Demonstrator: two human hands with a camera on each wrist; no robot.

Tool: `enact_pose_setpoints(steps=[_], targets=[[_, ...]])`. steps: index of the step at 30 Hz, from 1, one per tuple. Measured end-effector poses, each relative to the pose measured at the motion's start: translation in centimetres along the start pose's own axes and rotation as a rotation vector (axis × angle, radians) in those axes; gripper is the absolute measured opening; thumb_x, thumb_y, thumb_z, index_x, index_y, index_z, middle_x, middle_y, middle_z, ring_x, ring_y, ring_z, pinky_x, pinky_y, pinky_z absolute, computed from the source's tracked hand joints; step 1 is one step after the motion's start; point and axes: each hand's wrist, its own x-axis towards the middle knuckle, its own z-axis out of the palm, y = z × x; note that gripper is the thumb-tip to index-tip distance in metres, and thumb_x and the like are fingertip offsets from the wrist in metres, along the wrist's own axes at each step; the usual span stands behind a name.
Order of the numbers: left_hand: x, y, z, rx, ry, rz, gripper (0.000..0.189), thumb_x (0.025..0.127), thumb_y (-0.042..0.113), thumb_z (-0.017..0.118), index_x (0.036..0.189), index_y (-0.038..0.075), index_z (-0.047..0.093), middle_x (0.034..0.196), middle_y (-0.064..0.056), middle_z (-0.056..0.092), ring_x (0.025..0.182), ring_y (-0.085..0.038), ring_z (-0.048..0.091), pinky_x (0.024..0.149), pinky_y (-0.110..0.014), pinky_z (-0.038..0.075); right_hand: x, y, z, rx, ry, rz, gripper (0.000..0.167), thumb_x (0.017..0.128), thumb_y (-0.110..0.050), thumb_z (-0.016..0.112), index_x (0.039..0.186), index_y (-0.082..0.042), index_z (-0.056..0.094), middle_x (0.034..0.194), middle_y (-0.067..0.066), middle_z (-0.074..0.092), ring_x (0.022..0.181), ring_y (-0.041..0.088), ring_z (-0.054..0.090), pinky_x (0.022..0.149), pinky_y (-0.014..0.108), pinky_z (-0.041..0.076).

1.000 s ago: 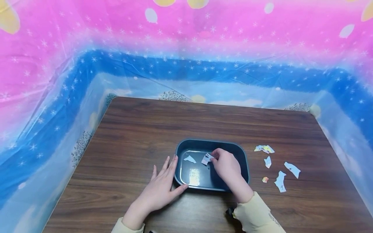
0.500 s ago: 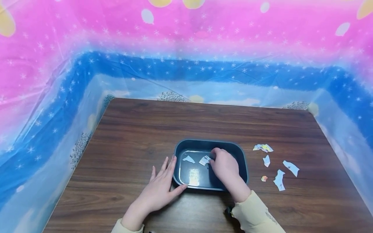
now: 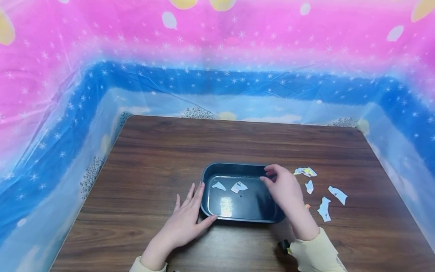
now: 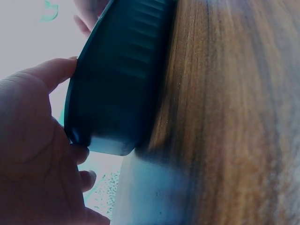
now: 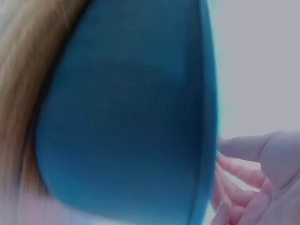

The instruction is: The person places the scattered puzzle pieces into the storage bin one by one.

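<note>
A dark rectangular tray (image 3: 244, 220) with raised walls stands on the wooden table. Two torn paper pieces lie flat on its floor: a slim white scrap (image 3: 219, 186) at the left and a printed scrap (image 3: 239, 187) near the middle. My left hand (image 3: 185, 223) rests against the tray's left end, fingers straight, thumb at the near rim; the left wrist view shows the thumb (image 4: 58, 72) touching the rim. Over the tray's right end is my right hand (image 3: 287, 189), fingers loosely bent with nothing between them. In the right wrist view its fingers (image 5: 239, 171) appear beside the tray wall.
Several torn scraps lie right of the tray: a yellow-marked scrap (image 3: 306, 172), a small white scrap (image 3: 309, 187), a larger white scrap (image 3: 338, 195) and a long scrap (image 3: 324, 209). An orange scrap (image 3: 307, 206) is partly hidden by my right hand. A patterned curtain (image 3: 217, 83) surrounds the table.
My right hand has let go of the printed scrap, leaving it on the tray floor, and has moved right and up to the tray's right end. The left hand has stayed put.
</note>
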Motion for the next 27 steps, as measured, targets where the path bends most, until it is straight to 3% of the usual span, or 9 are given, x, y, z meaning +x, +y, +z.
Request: enact_pose_setpoints(steps=[7,12,19,27], targets=[[0.0,-0.1,0.0,0.001,0.007,0.009,0.1,0.096,0.064,0.057,0.165,0.01,0.008,0.169,-0.004,0.009,0.156,-0.028,0.006,0.116,-0.07,0.005,0.4,3.6,-2.1,0.159,0.023,-0.043,0.036,0.098,-0.021,0.071,0.128,-0.003,0.065,0.117,0.017,0.068,0.109,0.034,0.063,0.09,0.052,0.053],[0.1,-0.2,0.1,0.007,0.017,0.021,0.1,0.096,0.064,0.057,0.164,0.01,0.008,0.169,-0.004,0.009,0.155,-0.029,0.007,0.116,-0.071,0.005,0.5,7.3,-2.8,0.175,0.055,0.004,0.045,0.098,-0.023,0.071,0.136,-0.001,0.06,0.122,0.02,0.066,0.114,0.038,0.061,0.092,0.054,0.051],[0.1,-0.1,0.1,0.0,0.009,0.02,0.1,0.096,0.063,0.058,0.164,0.01,0.007,0.169,-0.003,0.007,0.156,-0.029,0.005,0.116,-0.07,0.004,0.0,12.1,-2.3,0.102,0.077,0.143,0.051,0.097,-0.021,0.07,0.14,0.001,0.056,0.125,0.024,0.067,0.116,0.041,0.062,0.09,0.051,0.049],[0.0,-0.2,0.2,-0.008,0.01,0.016,0.1,0.096,0.062,0.058,0.164,0.01,0.007,0.169,-0.004,0.009,0.155,-0.029,0.006,0.116,-0.07,0.005,0.0,14.7,-2.2,0.012,0.133,0.325,0.05,0.094,-0.026,0.072,0.129,0.008,0.059,0.117,0.028,0.066,0.108,0.044,0.062,0.09,0.056,0.046]])
